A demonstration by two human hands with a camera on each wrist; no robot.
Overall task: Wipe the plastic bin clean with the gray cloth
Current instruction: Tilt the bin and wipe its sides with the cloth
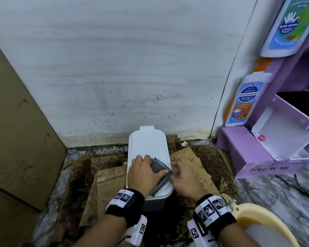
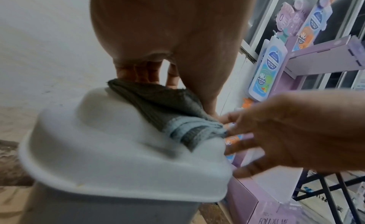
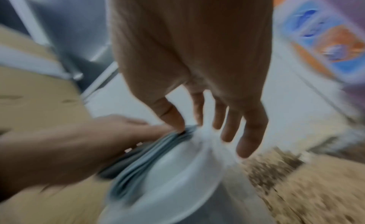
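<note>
The plastic bin (image 1: 154, 202) has a grey body and a white lid (image 1: 148, 145); it stands on the floor by the wall. A folded gray cloth (image 1: 159, 166) lies on the near right part of the lid. My left hand (image 1: 143, 173) lies over the cloth and holds it between curled fingers and thumb, as the left wrist view shows with the cloth (image 2: 162, 105) on the lid (image 2: 98, 141). My right hand (image 1: 182, 177) is at the lid's right edge, fingers straight and spread, its thumb at the cloth (image 3: 142, 157). The right wrist view is blurred.
Dirty cardboard sheets (image 1: 187, 157) lie on the floor around the bin. A large cardboard box (image 1: 16, 131) stands at the left, a white wall (image 1: 132, 68) behind. A purple display stand (image 1: 268, 139) with bottle cutouts is at the right, a pale yellow basin (image 1: 260, 223) near right.
</note>
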